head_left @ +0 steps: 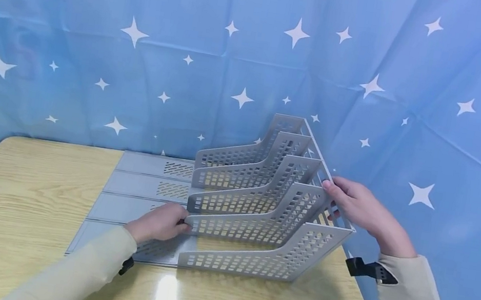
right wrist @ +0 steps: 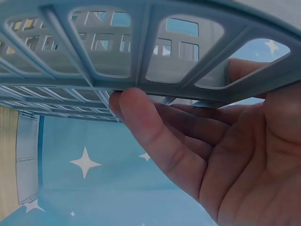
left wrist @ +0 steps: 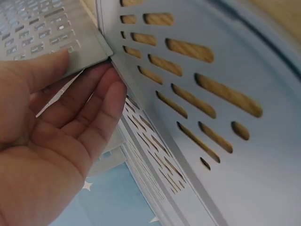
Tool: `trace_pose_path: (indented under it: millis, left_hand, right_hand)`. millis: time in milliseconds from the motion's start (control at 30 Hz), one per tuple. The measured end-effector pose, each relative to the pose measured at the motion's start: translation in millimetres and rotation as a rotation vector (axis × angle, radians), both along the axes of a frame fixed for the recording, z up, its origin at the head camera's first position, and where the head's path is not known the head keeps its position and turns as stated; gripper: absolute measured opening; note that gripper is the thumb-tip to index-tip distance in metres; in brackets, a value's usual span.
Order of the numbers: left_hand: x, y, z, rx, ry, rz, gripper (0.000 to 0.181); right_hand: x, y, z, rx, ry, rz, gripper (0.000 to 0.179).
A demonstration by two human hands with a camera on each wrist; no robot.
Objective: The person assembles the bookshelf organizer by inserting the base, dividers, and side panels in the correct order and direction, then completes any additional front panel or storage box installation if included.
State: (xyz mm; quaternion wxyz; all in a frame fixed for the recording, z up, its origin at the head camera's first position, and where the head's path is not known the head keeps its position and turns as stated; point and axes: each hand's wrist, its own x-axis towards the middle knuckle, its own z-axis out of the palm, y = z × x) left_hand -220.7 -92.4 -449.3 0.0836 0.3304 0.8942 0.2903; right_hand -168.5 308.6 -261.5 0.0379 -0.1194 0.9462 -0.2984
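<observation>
A grey plastic file rack with several perforated upright dividers stands on the table. Its slotted front panels lie flat to the left. My left hand pinches the low front corner of the second-nearest divider. In the left wrist view the thumb lies on the divider, with the fingers behind it beside a slotted panel. At the tall back side, my right hand grips the open-framed back. Thumb and fingers meet at a frame bar in the right wrist view.
The wooden table extends left of the panels and in front of the rack. A blue curtain with white stars hangs close behind the rack and along the table's right side. Black straps sit on both wrists.
</observation>
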Motion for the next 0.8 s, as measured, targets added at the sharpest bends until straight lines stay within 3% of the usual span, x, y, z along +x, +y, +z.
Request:
trace_pose_path:
  millis: [233,800]
  left_hand:
    - [-4.0,-3.2,5.5,0.023,0.010,-0.052,0.050]
    - [-5.7,-2.2,5.5,0.022,0.000,-0.077,0.055]
  right_hand:
    - [-1.1,-1.3,4.8,0.015,-0.010,-0.015,0.033]
    - [-3.1,0.1,3.3,0.021,-0.014,-0.011,0.034]
